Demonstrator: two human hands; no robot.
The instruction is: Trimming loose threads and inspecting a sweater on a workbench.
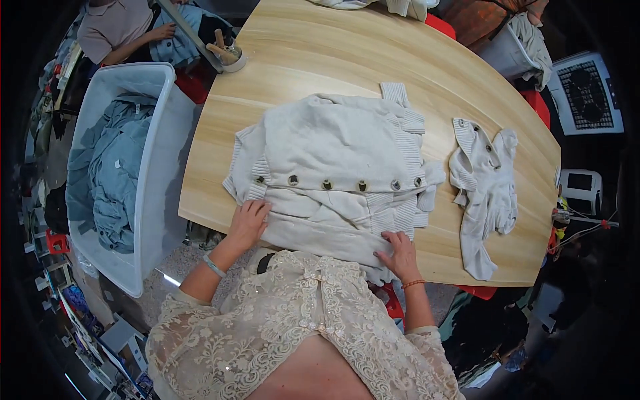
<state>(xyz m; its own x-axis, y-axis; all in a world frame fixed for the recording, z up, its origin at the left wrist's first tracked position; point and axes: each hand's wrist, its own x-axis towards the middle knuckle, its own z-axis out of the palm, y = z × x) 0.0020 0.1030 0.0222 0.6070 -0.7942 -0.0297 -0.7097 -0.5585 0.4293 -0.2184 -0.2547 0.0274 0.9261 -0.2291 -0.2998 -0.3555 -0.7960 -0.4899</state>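
Note:
A cream knitted cardigan (pixel 333 147) with a row of dark buttons and ribbed edges lies spread on the wooden table in front of me. Its near part reaches over the table's front edge. My left hand (pixel 251 223) rests on its lower left corner with the fingers laid flat over the ribbing. At the near right edge, my right hand (pixel 400 259) touches the fabric, thumb and fingers apart. To the right lies a second cream knit garment (pixel 485 190), loosely bunched, with buttons and a sleeve pointing toward me.
Left of the wooden table (pixel 220 133) stands a white plastic bin (pixel 163 140) holding blue-grey garments (pixel 117 173). A small cup with tools (pixel 230 59) sits by a metal pole at the far left corner. Another person (pixel 120 30) handles blue cloth beyond. More cream knitwear (pixel 393 5) lies at the far edge.

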